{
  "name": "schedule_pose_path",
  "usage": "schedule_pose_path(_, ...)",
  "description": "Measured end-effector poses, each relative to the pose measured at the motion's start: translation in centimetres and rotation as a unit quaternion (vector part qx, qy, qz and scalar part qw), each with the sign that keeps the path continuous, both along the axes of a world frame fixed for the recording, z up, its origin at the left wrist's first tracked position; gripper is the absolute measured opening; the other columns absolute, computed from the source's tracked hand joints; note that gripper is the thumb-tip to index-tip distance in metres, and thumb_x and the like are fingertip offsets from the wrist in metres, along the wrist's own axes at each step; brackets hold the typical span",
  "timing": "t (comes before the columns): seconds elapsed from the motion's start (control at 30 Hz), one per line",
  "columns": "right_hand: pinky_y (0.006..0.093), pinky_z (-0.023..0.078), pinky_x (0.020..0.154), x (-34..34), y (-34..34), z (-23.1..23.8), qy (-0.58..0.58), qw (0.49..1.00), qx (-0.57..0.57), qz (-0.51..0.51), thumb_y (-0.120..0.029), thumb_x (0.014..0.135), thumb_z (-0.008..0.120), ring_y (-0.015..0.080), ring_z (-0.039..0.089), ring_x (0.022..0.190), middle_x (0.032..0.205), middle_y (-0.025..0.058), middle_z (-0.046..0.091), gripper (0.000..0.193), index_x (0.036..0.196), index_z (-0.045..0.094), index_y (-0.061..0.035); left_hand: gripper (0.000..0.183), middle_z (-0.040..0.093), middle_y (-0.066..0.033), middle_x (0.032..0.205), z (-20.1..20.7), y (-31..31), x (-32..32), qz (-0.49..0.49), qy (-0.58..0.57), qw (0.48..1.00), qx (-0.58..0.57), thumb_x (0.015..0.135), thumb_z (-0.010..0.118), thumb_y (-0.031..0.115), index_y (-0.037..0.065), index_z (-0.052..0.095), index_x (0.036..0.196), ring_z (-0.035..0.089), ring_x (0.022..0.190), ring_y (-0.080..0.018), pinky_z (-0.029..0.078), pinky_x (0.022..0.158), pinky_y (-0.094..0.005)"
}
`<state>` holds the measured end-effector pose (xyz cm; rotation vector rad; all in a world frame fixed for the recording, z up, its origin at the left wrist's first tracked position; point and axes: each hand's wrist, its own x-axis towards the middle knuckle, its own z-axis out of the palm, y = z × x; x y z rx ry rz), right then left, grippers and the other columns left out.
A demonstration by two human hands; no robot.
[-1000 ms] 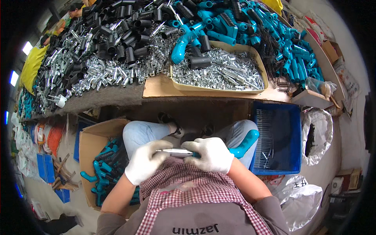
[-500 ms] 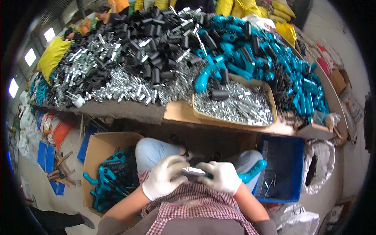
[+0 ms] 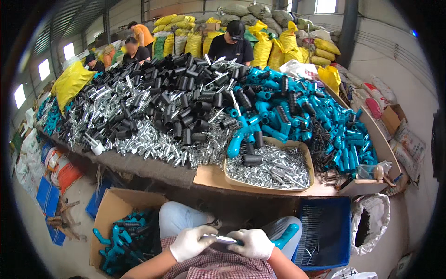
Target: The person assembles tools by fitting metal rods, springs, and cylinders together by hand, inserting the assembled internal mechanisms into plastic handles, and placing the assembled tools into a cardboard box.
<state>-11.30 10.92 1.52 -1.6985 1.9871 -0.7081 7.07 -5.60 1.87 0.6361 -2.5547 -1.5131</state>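
Both my hands wear white gloves and meet over my lap. My left hand pinches the left end of a shiny metal rod. My right hand is closed around a teal-handled tool, whose rounded teal grip sticks out to the right of it over my knee. The rod runs straight toward the right fingers, where a bit of teal shows. Those fingers hide whether rod and tool are joined.
Ahead is a worktable heaped with black sleeves, metal parts and teal handles. A shallow tray of small metal pieces lies at its near edge. A cardboard box of teal-handled tools stands left, a blue crate right. People work beyond.
The view has tipped upward, bringing people and stacked sacks into sight behind the heap. A dark sleeve that showed between my hands no longer stands out; the metal rod now shows there more plainly.
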Motion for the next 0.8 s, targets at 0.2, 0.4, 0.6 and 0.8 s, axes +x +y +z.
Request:
schedule_pose_path(0.2, 0.0390, 0.052, 0.080, -0.8, -0.2, -3.9, -0.468, 0.866, -0.173, -0.029, -0.033, 0.086, 0.071, 0.0258, 0.063, 0.094, 0.103, 0.0114, 0.064, 0.033, 0.098, 0.062, -0.0034, 0.075, 0.061, -0.0198, 0.123, 0.5, 0.5, -1.4, -0.054, 0.170, 0.983, -0.043, 0.077, 0.080, 0.020, 0.001, 0.044, 0.140, 0.063, 0.110, -0.0321, 0.051, 0.093, -0.0384)
schedule_pose_path(0.4, 0.0413, 0.045, 0.073, -6.5, -1.0, -9.6, -0.824, 0.416, -0.339, -0.181, -0.044, 0.095, 0.055, 0.0187, 0.051, 0.075, 0.086, 0.0011, 0.052, 0.034, 0.103, 0.053, -0.0114, 0.076, 0.058, -0.0227, 0.130, -1.4, -2.2, 1.6, -0.182, 0.060, 0.979, -0.066, 0.083, 0.072, 0.031, 0.001, 0.039, 0.145, 0.059, 0.117, -0.0362, 0.047, 0.099, -0.0406)
schedule_pose_path(0.6, 0.0417, 0.048, 0.070, -4.5, -8.7, -29.1, -0.773, 0.411, -0.117, -0.469, -0.033, 0.098, 0.046, 0.0225, 0.054, 0.071, 0.079, 0.0045, 0.055, 0.022, 0.096, 0.054, -0.0130, 0.054, 0.067, -0.0199, 0.112, -1.4, 0.6, -1.0, -0.070, -0.173, 0.975, -0.117, 0.090, 0.058, 0.038, 0.016, 0.049, 0.138, 0.066, 0.096, -0.0393, 0.053, 0.080, -0.0480)
schedule_pose_path(0.8, 0.0407, 0.050, 0.088, -5.6, -15.1, -42.8, -0.706, 0.615, 0.026, -0.351, -0.021, 0.096, 0.049, 0.0289, 0.061, 0.096, 0.113, 0.0105, 0.064, 0.026, 0.113, 0.064, -0.0077, 0.063, 0.062, -0.0195, 0.125, -14.0, 0.0, -0.4, -0.127, -0.036, 0.991, -0.013, 0.087, 0.064, 0.043, 0.016, 0.047, 0.141, 0.064, 0.106, -0.0374, 0.051, 0.090, -0.0431)
